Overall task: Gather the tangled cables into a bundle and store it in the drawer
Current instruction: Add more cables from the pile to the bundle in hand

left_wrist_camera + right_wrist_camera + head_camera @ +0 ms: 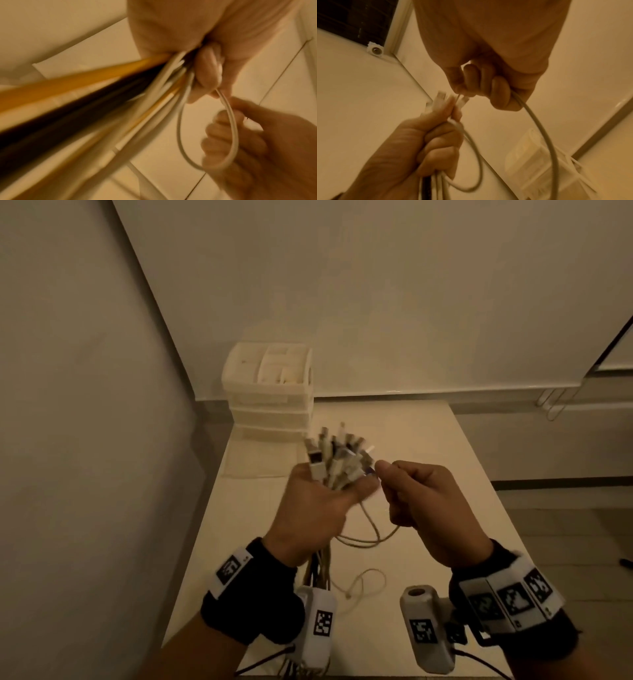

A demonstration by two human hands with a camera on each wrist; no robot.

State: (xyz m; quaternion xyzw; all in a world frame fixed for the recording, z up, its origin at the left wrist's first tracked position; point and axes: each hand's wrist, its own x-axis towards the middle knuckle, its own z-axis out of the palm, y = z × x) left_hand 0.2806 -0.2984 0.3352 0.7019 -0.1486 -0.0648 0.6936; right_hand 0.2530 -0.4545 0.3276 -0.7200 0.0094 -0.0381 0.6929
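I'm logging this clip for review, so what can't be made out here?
- Left wrist view: colours and count of the cables are smeared by motion blur.
- Head view: the bundle's lower end is cut off by the bottom edge, behind the left hand.
- Head view: contents of the drawer unit are too dim and small.

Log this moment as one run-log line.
left hand: grips cable bundle | right hand: pinches loose cable | drawer unit: drawers closed
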